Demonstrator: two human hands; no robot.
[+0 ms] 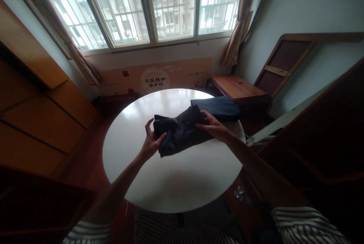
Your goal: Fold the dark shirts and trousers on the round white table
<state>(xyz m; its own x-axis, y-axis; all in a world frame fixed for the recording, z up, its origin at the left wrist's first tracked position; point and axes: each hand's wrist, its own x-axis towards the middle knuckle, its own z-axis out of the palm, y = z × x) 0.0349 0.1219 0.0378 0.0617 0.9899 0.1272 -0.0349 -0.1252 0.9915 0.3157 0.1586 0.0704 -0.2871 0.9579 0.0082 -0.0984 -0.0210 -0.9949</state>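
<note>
A dark navy folded garment [182,130] is held up over the round white table [176,183], its exact kind not clear. At its left end, my left hand [152,140] grips the cloth with the thumb on top and the fingers behind. My right hand [213,125] pinches the right end between thumb and fingers. Just behind my right hand, a second folded dark blue cloth [220,106] lies flat at the table's far right edge. The fingers under the garment are partly hidden.
A low wooden bench [237,86] stands beyond the table at the right, near a leaning wooden frame [284,65]. Wooden cabinets [36,122] line the left side. A barred window [153,8] with curtains is ahead, above a printed banner [182,71].
</note>
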